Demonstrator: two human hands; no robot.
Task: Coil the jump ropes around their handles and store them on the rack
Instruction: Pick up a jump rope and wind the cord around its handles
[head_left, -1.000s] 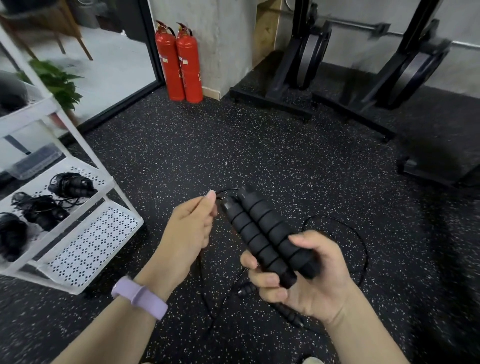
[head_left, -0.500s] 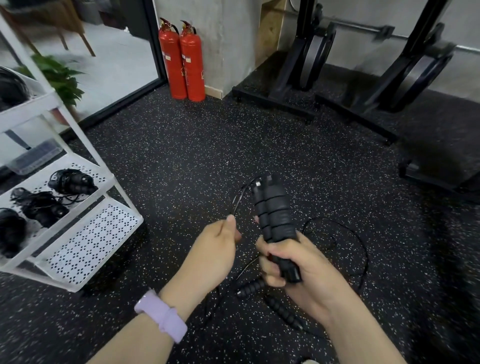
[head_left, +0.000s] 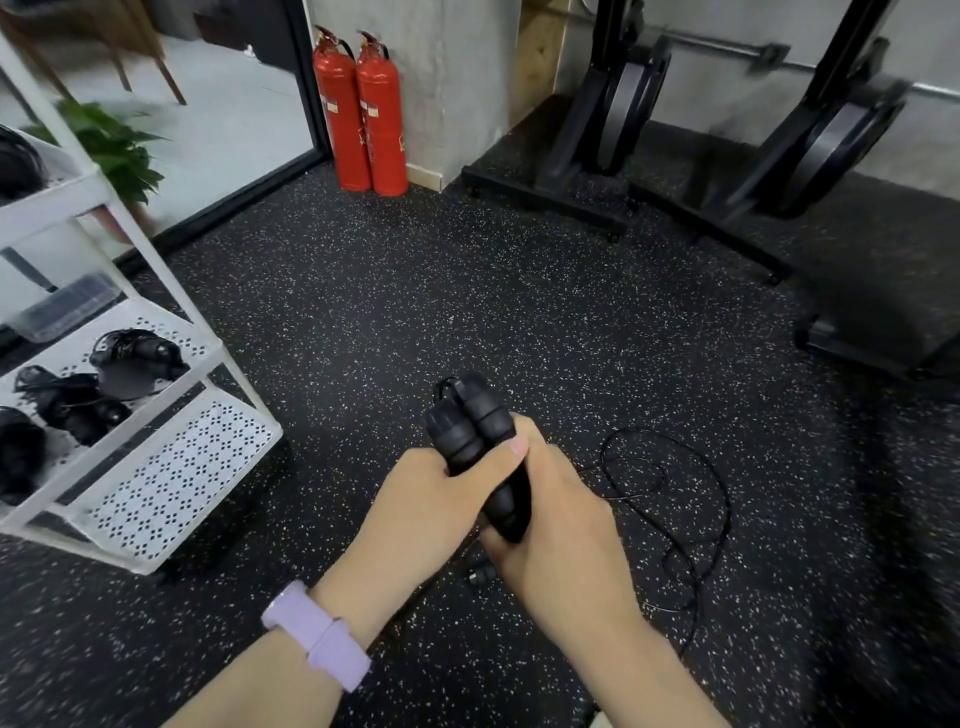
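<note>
Two black ribbed jump rope handles (head_left: 470, 423) stand side by side, pointing up and away from me. My right hand (head_left: 558, 525) grips their lower part. My left hand (head_left: 441, 499) is wrapped around them from the left, thumb across the front. The thin black rope (head_left: 670, 499) lies in loose loops on the floor to the right. The end of another handle (head_left: 480, 574) shows on the floor under my hands. The white rack (head_left: 171, 478) stands at the left, with coiled black ropes (head_left: 137, 358) on its middle shelf.
Two red fire extinguishers (head_left: 363, 114) stand by the concrete wall at the back. Black gym machines (head_left: 613, 130) occupy the back right. A green plant (head_left: 111, 145) sits behind the rack. The floor is black speckled rubber.
My left hand has moved right from the cable and closed around the handles. The handles have turned from slanting to nearly upright and come closer to me.
</note>
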